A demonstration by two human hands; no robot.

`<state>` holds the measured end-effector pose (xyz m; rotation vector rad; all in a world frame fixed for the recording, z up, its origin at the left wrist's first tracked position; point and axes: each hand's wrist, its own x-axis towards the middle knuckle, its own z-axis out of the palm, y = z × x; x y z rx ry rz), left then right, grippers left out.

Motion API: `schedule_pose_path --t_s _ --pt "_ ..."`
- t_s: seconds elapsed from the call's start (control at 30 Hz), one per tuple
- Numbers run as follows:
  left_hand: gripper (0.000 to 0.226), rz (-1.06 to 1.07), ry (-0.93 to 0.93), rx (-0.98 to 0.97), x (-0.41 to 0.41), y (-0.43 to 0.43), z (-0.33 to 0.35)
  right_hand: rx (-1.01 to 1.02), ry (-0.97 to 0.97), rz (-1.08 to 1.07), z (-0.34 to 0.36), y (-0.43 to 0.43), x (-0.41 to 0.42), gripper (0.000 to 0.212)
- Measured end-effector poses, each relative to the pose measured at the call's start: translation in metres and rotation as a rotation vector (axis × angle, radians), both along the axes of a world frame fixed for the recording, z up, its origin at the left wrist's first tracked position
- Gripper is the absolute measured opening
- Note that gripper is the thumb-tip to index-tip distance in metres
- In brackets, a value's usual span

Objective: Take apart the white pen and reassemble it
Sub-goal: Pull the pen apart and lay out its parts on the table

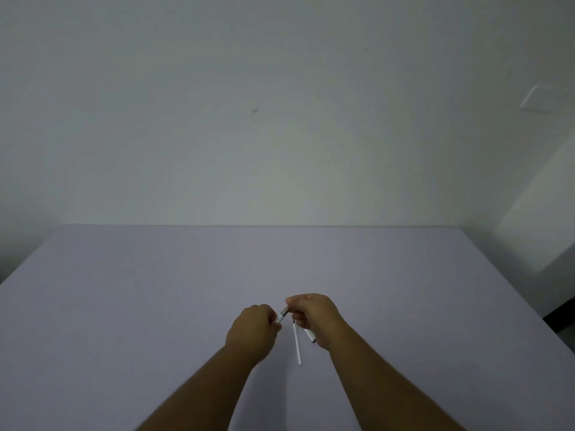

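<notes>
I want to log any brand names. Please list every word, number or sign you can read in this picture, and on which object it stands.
None can be read. The pen barrel, refill and cap show no legible print; they are too small. The wall plate looks blank.

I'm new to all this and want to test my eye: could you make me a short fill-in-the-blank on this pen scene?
1. Both hands hold a short pen piece with a ____ metal tip.
2. The thin white refill lies on the ____ table.
3. The refill lies between the left hand and the ____ hand.

Missing words: silver; purple; right
</notes>
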<state>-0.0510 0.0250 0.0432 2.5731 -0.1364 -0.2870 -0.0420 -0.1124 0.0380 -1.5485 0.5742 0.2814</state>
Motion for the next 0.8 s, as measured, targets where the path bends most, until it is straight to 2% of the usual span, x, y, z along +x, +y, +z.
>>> schedule_pose_path --t_s 0.07,0.27,0.37,0.47,0.7,0.8 --pt "0.020 -0.002 0.001 -0.006 0.000 0.000 0.000 -0.047 0.009 0.011 0.000 0.001 -0.002 0.014" --pt "0.020 0.004 0.013 0.000 -0.001 0.001 -0.001 0.042 -0.003 0.017 -0.002 0.002 -0.001 0.003" --pt "0.020 0.002 0.005 -0.011 -0.001 0.001 -0.001 -0.006 0.026 0.072 -0.004 0.003 -0.001 0.019" --pt "0.019 -0.005 -0.001 -0.027 -0.001 0.000 -0.001 -0.026 -0.028 0.074 -0.003 0.004 -0.002 0.009" --pt "0.018 -0.020 -0.011 -0.056 0.001 -0.001 0.000 0.122 -0.152 -0.032 0.006 -0.001 0.001 0.024" --pt "0.021 -0.014 0.004 -0.105 0.000 -0.001 0.001 0.106 -0.175 -0.030 0.009 -0.003 0.001 0.020"
